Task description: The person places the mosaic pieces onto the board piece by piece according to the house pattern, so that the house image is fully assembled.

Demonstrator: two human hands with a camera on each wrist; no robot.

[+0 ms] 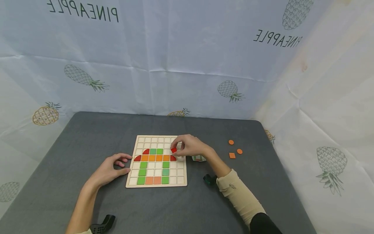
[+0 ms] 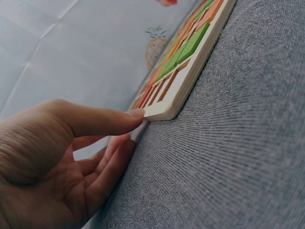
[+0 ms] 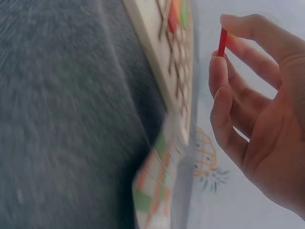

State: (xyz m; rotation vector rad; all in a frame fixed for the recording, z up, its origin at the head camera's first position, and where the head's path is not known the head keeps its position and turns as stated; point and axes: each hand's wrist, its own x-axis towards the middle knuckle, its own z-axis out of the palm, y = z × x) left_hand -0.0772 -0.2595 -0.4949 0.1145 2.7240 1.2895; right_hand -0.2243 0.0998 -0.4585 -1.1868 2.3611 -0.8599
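Observation:
A pale wooden grid board (image 1: 173, 180) lies on the grey table, partly filled with red, green, orange and salmon tiles. Above its right side, my right hand (image 1: 190, 145) pinches a small red tile (image 1: 173, 150) between thumb and fingertip. The right wrist view shows this red tile (image 3: 222, 43) edge-on, lifted off the board. At the board's left edge rests my left hand (image 1: 109, 169), thumb and fingertips against the rim. Close up in the left wrist view, the thumb of the left hand (image 2: 62, 152) touches the board's corner (image 2: 159, 112).
Right of the board lie two orange round tiles (image 1: 231, 142) and an orange square tile (image 1: 232, 155). A checked patterned card (image 1: 199, 158) sits partly hidden under the right wrist. Behind the table (image 1: 102, 130) hangs a pineapple-printed cloth (image 1: 187, 81).

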